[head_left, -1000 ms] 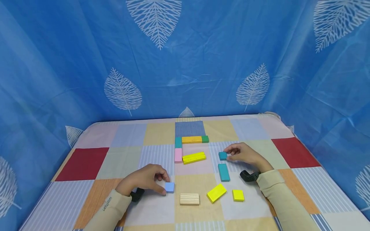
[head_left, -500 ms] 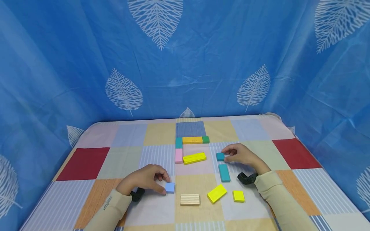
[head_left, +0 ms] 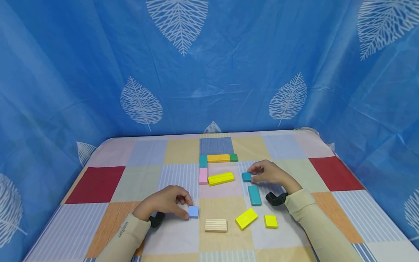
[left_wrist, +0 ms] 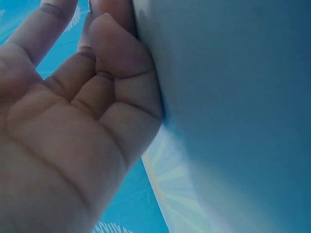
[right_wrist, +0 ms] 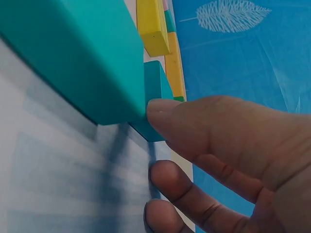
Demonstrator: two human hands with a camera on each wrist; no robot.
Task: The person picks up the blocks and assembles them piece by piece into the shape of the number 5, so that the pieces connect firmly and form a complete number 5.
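Note:
My left hand (head_left: 167, 201) rests on the cloth at the near left, thumb and forefinger pinching the left side of a small light blue block (head_left: 194, 212). In the left wrist view the curled fingers (left_wrist: 131, 97) lie against the cloth, and that block is out of sight. On the right, my right hand (head_left: 270, 173) pinches a small teal block (head_left: 246, 177) between thumb and forefinger. The right wrist view shows the thumb (right_wrist: 194, 121) against this block (right_wrist: 153, 82); the forefinger is mostly hidden. A longer teal block (head_left: 254, 195) lies just nearer, apart from it.
A teal block (head_left: 203, 161), a pink block (head_left: 203, 176), an orange block (head_left: 218, 158) and a green block (head_left: 234, 157) form a corner. Inside it lie yellow sticks (head_left: 221, 178). Nearer are a ridged wooden block (head_left: 216, 225), a yellow oblong (head_left: 246, 218) and a yellow square (head_left: 271, 221).
My right hand has slid the small teal block leftward over the cloth, past the far end of the longer teal block. The left hand and the light blue block have stayed put.

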